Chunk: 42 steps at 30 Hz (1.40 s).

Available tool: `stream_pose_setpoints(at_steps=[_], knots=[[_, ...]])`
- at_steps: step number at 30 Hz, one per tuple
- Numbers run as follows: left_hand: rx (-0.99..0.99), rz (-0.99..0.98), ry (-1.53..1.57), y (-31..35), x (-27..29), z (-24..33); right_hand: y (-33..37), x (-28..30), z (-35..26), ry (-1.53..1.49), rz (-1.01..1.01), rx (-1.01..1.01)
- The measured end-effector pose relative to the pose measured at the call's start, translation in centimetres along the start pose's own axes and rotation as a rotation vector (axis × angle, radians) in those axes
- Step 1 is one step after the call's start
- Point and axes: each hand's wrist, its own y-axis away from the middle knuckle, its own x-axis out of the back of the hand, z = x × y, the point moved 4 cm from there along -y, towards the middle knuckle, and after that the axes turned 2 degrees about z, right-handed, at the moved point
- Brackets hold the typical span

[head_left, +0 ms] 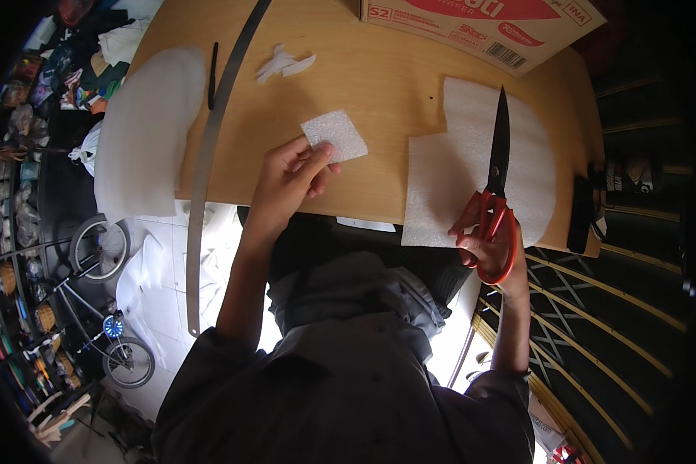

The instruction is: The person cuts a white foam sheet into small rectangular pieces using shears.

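Note:
My left hand (295,179) pinches a small, roughly square piece of white foam sheet (339,137) by its lower left edge, above the front of the wooden table (379,69). In my right hand (487,246) is a pair of scissors (498,166) with red handles and dark blades. The blades point away from me and look closed together. Beneath and beside the scissors lies a larger white foam sheet (441,185) with a stepped cut at its far left corner. White foam scraps (284,63) rest in a small heap toward the far side.
A long metal ruler (219,116) crosses the table's left part and juts past the front edge. Beside it are a black pen-like stick (213,76) and more foam sheet (147,139). A cardboard box (479,31) stands at the back right. A bicycle (100,301) is on the floor at left.

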Motion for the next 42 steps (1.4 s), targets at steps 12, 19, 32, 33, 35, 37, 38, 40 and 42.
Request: stream_pose_setpoints(at_steps=[12, 19, 32, 33, 35, 37, 38, 40, 42], knots=[[-0.064, 0.187, 0.214, 1.9, 3.0, 0.0, 3.2, -10.4, 1.3, 0.268, -0.435, -0.012], [0.053, 0.108, 0.170, 3.7, 1.6, 0.3, 2.7, -12.2, 1.5, 0.400, -0.411, -0.024], [-0.046, 0.050, 0.077, 3.4, 2.6, -0.8, 2.4, -13.2, 1.4, 0.319, -0.254, 0.014], [-0.058, 0.049, 0.057, 3.3, 2.6, -0.9, 2.4, -13.2, 1.5, 0.306, -0.238, -0.007], [-0.060, 0.053, 0.059, 3.4, 2.5, -0.5, 2.4, -13.1, 1.8, 0.306, -0.232, -0.008], [-0.063, 0.053, 0.010, 3.4, 2.5, -0.3, 2.4, -13.0, 2.1, 0.302, -0.224, -0.004], [-0.066, 0.051, -0.041, 3.4, 2.5, -0.2, 2.5, -12.9, 2.3, 0.298, -0.218, 0.001], [-0.086, 0.039, -0.115, 3.3, 2.4, -0.4, 2.5, -12.7, 2.7, 0.287, -0.213, 0.014], [-0.121, 0.018, -0.161, 3.0, 2.3, -1.1, 2.4, -12.7, 3.0, 0.273, -0.212, 0.028]])
